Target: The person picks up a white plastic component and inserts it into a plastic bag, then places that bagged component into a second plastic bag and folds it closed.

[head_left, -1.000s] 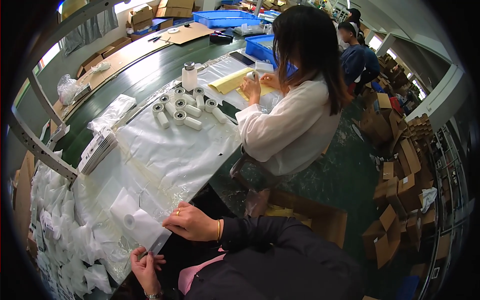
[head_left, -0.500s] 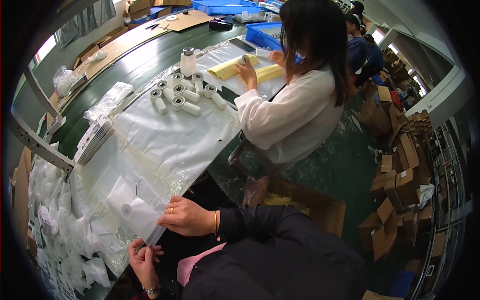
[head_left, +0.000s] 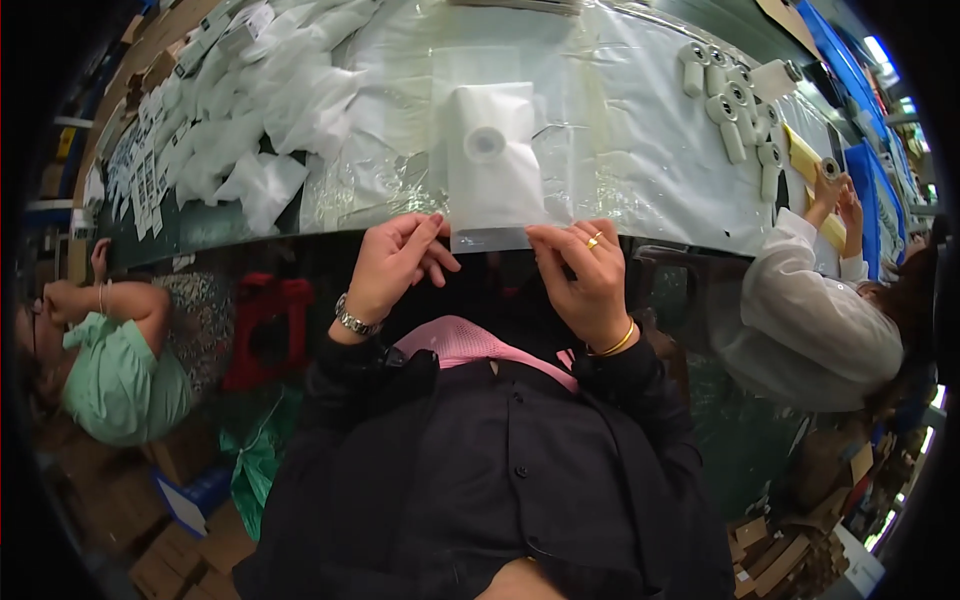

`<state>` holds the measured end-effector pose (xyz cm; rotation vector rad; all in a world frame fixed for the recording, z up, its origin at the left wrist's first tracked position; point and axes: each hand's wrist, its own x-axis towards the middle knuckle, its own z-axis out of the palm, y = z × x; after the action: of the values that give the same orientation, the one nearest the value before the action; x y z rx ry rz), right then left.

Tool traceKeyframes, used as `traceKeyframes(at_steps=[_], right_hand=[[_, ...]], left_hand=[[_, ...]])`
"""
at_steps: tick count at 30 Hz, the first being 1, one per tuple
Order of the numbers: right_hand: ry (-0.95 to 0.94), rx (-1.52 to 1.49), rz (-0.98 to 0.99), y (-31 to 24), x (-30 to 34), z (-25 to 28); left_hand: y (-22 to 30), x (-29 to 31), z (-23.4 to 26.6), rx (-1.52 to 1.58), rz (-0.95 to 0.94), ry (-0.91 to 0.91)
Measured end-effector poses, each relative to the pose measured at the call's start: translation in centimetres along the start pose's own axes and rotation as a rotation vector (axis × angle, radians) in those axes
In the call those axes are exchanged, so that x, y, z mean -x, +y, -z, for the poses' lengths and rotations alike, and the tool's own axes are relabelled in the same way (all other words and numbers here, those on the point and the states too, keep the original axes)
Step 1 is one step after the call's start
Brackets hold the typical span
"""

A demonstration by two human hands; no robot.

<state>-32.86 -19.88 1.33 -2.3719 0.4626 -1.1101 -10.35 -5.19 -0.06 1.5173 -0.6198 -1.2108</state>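
Observation:
A clear plastic bag [head_left: 486, 240] lies at the table's near edge, its open-looking flap toward me. Inside it is a white wrapped item [head_left: 513, 185] with a round grey-white disc showing through. My right hand [head_left: 585, 275], with a ring and a gold bangle, pinches the bag's near right edge between thumb and finger. Just left of the bag's near left corner is my left hand [head_left: 400, 268], wearing a metal watch. Its fingers are loosely curled and apart, with nothing visible between them.
Plastic-bagged white items [head_left: 240, 120] pile up at the left, beside printed sheets [head_left: 150, 165]. Several white round-headed handheld devices [head_left: 728, 115] lie at the right. A co-worker in a white top [head_left: 815, 310] sits right, another in green [head_left: 125, 370] left. A red stool [head_left: 268, 330] stands left.
My view has swung left and down, bringing the bag to the middle and the left co-worker into sight. My right hand still pinches the bag's edge; my left hand stays by its corner.

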Motion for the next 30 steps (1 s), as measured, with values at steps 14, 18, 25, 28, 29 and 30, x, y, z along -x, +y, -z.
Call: traceKeyframes(at_steps=[14, 18, 25, 28, 29, 30], right_hand=[[-0.174, 0.007, 0.044, -1.3, -1.4, -2.6], [-0.196, -0.007, 0.03, -1.4, -1.6, -3.5], [-0.208, -0.045, -0.051, -1.6, -1.9, -5.0], [-0.211, -0.042, -0.037, -1.7, -2.5, -5.7], [-0.213, -0.036, -0.03, -1.8, -2.5, -5.7], [-0.21, -0.026, -0.033, -1.7, -2.5, -5.7]], left_hand=[[0.2, -0.4, -1.2, -0.003, 0.015, 0.015], [0.2, -0.2, -1.1, 0.03, 0.014, 0.007], [0.2, -0.2, -0.7, 0.016, 0.016, -0.006], [0.6, -0.3, -0.1, -0.014, 0.028, -0.005], [0.5, -0.4, -0.2, -0.012, 0.026, -0.005], [0.6, -0.6, -0.4, -0.011, 0.022, -0.008]])
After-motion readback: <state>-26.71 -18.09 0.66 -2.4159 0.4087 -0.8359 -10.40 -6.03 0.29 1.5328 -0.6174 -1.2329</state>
